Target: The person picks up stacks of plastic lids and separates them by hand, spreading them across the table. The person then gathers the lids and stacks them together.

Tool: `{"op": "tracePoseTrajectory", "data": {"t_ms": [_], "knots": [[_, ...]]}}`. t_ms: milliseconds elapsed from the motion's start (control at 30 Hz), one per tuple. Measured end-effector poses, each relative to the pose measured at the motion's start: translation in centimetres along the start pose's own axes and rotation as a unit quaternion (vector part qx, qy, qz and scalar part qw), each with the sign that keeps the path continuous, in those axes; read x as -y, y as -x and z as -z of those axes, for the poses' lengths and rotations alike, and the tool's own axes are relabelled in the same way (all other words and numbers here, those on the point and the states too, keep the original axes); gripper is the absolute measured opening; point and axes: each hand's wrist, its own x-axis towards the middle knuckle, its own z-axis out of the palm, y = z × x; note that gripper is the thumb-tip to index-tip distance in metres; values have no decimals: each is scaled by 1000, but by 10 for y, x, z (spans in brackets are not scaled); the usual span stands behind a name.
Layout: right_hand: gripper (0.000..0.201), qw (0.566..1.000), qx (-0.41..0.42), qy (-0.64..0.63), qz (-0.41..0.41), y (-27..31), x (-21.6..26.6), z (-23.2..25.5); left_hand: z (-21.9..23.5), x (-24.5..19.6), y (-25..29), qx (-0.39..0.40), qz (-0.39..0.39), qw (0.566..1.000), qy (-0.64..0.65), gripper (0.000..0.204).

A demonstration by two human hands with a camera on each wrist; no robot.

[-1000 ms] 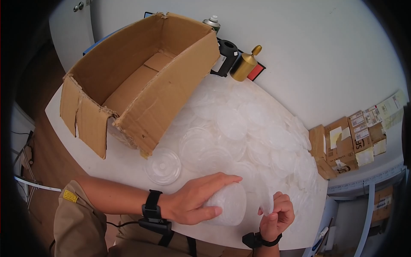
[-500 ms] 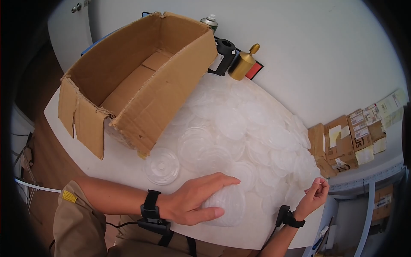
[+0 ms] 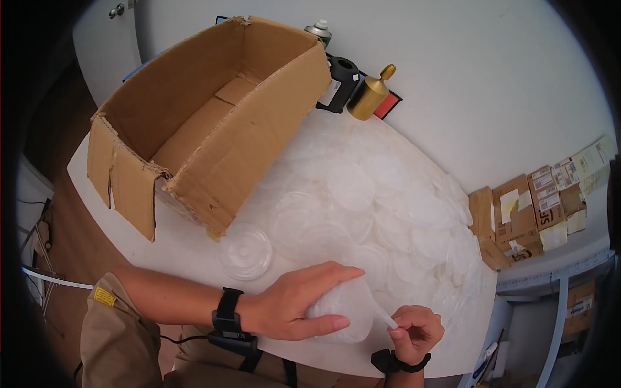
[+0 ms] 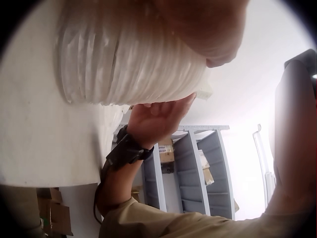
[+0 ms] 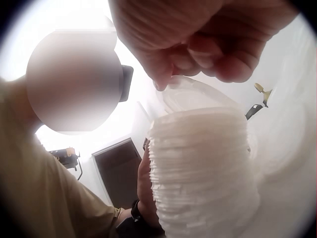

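A tall stack of clear round plastic lids (image 3: 346, 313) stands near the table's front edge; its many layers show in both wrist views (image 4: 124, 59) (image 5: 203, 168). My left hand (image 3: 301, 301) grips the stack's side, thumb in front and fingers behind. At the top of the stack, my right hand (image 3: 417, 331) pinches the edge of one lid (image 5: 198, 94) between thumb and finger. That lid is tilted, its far side at the stack's top. Beyond the hands lies a wide heap of loose lids (image 3: 388, 194). One lid (image 3: 246, 252) lies flat left of the heap.
A cardboard box (image 3: 259, 142) with torn flaps stands open at the back left. Behind the heap are a gold canister (image 3: 369, 97), a black device (image 3: 339, 84) and a spray can (image 3: 319, 31). Brown cartons (image 3: 517, 216) sit beyond the table's right side.
My right hand swung out to the right over the heap, then came back to the stack, where a lid is pinched in it. My left hand has stayed on the stack.
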Motion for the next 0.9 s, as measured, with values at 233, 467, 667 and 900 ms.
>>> {"op": "tracePoseTrajectory", "data": {"t_ms": [233,467,667,900], "knots": [[17,946,-317,-22,-61,-2,-5,27,1,1,1,16,1,1000,-3,60],[14,821,-445,341,-107,1,-30,96,2,1,1,15,7,1000,16,58],[15,852,-418,279,-146,-2,-39,98,1,0,2,12,5,1000,13,57],[22,996,-68,34,-36,-6,-11,3,2,-2,3,34,42,999,9,62]]}}
